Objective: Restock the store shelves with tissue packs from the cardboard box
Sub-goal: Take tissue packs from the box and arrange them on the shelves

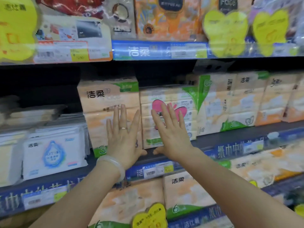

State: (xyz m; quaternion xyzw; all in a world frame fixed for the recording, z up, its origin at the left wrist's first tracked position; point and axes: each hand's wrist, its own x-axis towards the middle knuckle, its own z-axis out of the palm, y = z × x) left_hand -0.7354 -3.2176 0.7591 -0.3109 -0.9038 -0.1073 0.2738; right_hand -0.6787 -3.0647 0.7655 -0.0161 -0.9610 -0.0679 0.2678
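While both flat palms bear on the pack fronts, push evenly until flush with the neighbouring row. Left hand (122,137), fingers straight and spread, on the tall peach-and-green plastic-wrapped tissue pack (109,112); right hand (171,134), likewise open, on the shorter pack with the pink butterfly sticker (169,116). Keep both square on the dark middle shelf (230,139). Cardboard box out of view.
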